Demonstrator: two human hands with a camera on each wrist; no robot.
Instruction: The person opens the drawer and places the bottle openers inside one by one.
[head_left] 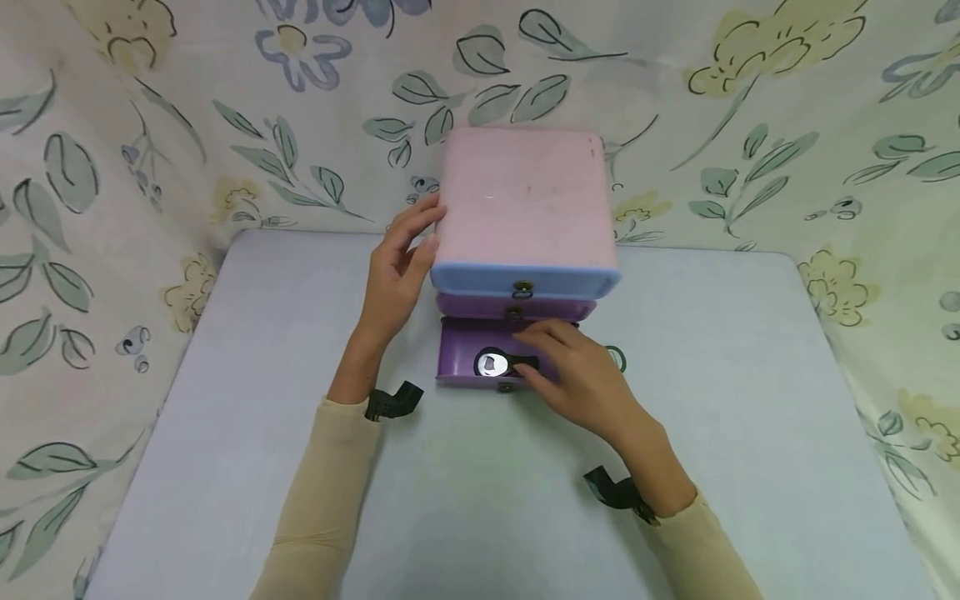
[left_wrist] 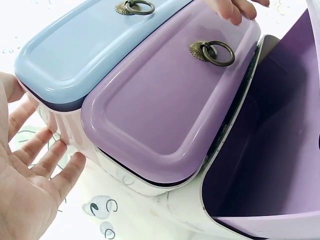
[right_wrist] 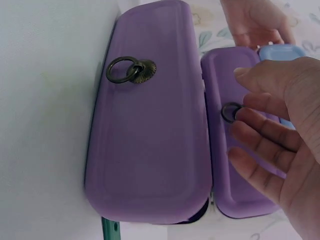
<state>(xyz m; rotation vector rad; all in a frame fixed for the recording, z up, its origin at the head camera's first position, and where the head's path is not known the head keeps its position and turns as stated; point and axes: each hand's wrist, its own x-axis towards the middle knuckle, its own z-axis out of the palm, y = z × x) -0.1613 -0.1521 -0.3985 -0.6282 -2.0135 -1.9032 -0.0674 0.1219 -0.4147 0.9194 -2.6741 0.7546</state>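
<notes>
A small drawer cabinet (head_left: pixel 525 196) has a pink top, a blue top drawer (left_wrist: pixel 65 55) and a purple middle drawer (left_wrist: pixel 150 110), both pushed in. Its purple bottom drawer (head_left: pixel 455 354) is pulled out. Inside lies a black-handled round thing with a bright disc, like a magnifying glass (head_left: pixel 492 363). My left hand (head_left: pixel 396 275) rests its spread fingers against the cabinet's left side. Over the right part of the pulled-out drawer hovers my right hand (head_left: pixel 585 383), fingers loosely bent, holding nothing visible; its thumb appears near the black handle.
A green ring-shaped thing (head_left: pixel 617 359) shows beside the drawer's right side, partly behind my right hand. The cabinet stands at the back of a pale table (head_left: pixel 480 517), before a flowered cloth (head_left: pixel 300 125). Brass ring pulls (left_wrist: pixel 212 53) hang on the drawer fronts.
</notes>
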